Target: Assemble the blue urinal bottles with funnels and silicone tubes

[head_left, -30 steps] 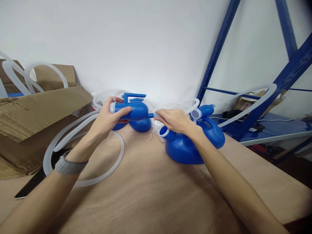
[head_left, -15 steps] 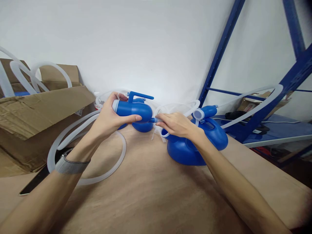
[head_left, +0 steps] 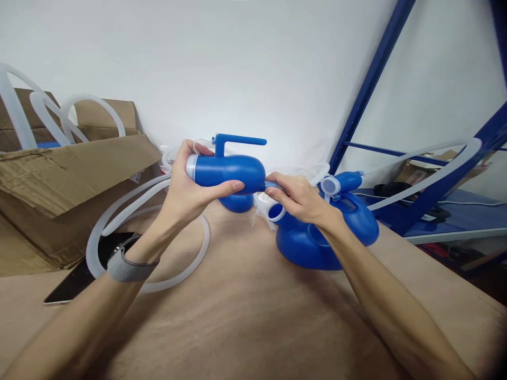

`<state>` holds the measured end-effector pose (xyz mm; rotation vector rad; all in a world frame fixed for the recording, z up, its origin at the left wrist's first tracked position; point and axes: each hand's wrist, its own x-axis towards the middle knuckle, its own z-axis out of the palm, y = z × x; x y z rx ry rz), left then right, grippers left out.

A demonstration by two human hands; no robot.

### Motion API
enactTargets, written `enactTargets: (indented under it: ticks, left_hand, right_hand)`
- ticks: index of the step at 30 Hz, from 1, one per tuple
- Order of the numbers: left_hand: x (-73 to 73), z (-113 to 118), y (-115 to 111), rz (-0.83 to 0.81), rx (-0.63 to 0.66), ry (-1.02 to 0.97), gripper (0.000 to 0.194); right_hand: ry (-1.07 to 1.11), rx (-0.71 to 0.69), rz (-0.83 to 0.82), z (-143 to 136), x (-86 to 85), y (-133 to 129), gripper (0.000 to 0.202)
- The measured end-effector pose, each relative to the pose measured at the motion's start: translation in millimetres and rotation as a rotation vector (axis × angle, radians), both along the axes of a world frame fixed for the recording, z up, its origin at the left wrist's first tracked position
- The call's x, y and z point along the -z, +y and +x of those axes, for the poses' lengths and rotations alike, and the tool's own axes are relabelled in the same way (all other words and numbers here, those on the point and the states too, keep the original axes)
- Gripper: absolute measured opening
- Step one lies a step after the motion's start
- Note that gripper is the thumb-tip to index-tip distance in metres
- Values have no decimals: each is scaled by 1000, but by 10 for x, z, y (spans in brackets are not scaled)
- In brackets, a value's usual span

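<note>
My left hand (head_left: 190, 184) is wrapped round a blue plastic piece (head_left: 233, 171) with a straight handle on top and a whitish cap at its left end. The piece lies sideways in the air above the table. At its right end is a narrow spout, and there my right hand (head_left: 297, 195) pinches a translucent tube end (head_left: 272, 184) against it. Just below and right of my right hand stands a blue container (head_left: 312, 250) with an open round mouth and a capped top part. Another blue item (head_left: 236, 203) sits behind the held piece, partly hidden.
A cardboard box (head_left: 79, 169) with clear hoses stands at the left. A looped hose (head_left: 204, 248) and a dark flat device (head_left: 75, 279) lie on the wooden table (head_left: 229, 316). Behind is a white wall; a blue metal shelf (head_left: 439, 211) is at the right.
The view has shifted slightly. Both hands and the blue piece have moved a little right, and the piece appears nearer. My right fingers are still closed at the spout.
</note>
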<state>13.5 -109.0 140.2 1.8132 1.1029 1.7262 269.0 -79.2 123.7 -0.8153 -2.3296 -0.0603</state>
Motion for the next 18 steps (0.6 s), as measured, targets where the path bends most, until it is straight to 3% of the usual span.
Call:
enactTargets:
  ticks: [9,12,15,18]
  left_hand:
    - [7,9,-15,54,0,14,70]
    - [-1,28,10,43,9,-3,69]
    - [-26,51,18,64,2,10,63]
    - [-45,34,34,-18,0,-21,64]
  right_hand:
    - [-22,-26,-63,-58,29,0,37]
    - [-79,38,-61,-55,-15,-4,38]
    - [-75,97,31,-44,-85,-25,36]
    - [106,58,223,-30,-115,-48,33]
